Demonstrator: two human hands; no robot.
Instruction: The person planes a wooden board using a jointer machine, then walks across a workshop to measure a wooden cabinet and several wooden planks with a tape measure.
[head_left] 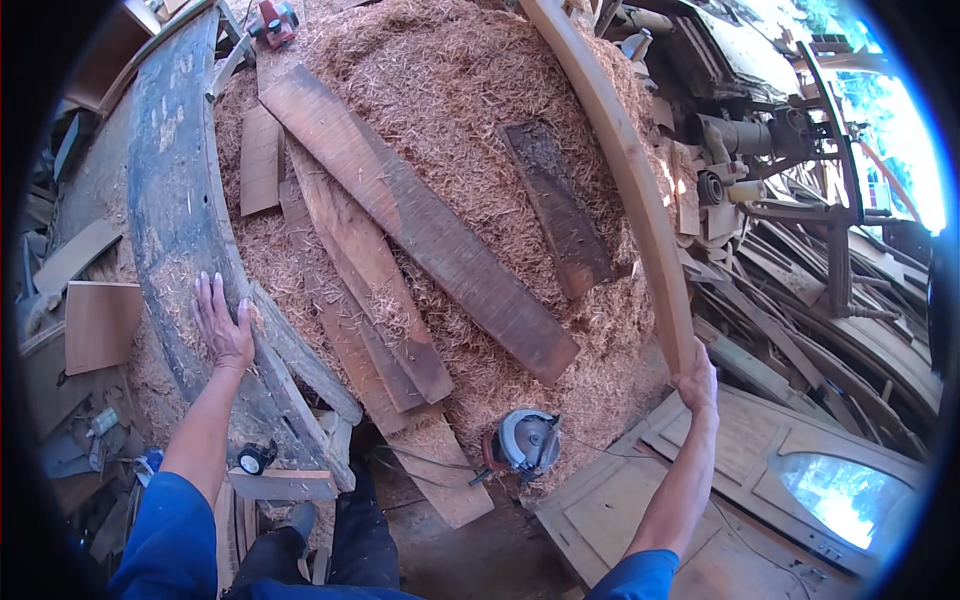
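My left hand [221,325] lies with fingers spread on a long weathered grey board [175,200] at the left. My right hand [697,380] grips the lower end of a long pale timber [640,195], which reaches up past the top edge of the view. Between them, several loose reddish-brown planks [450,270] lie on a thick heap of wood shavings [430,100], with a darker short plank [555,210] to the right. Below these, a circular saw [528,445] rests among shavings and cords. A small dark round object [255,458] sits near my left forearm.
A red power tool [272,25] sits at the top. Stacked boards [820,310] and machinery [745,135] fill the right side. A wooden door with a glass oval [730,480] lies at lower right. Offcuts [100,325] and clutter crowd the left.
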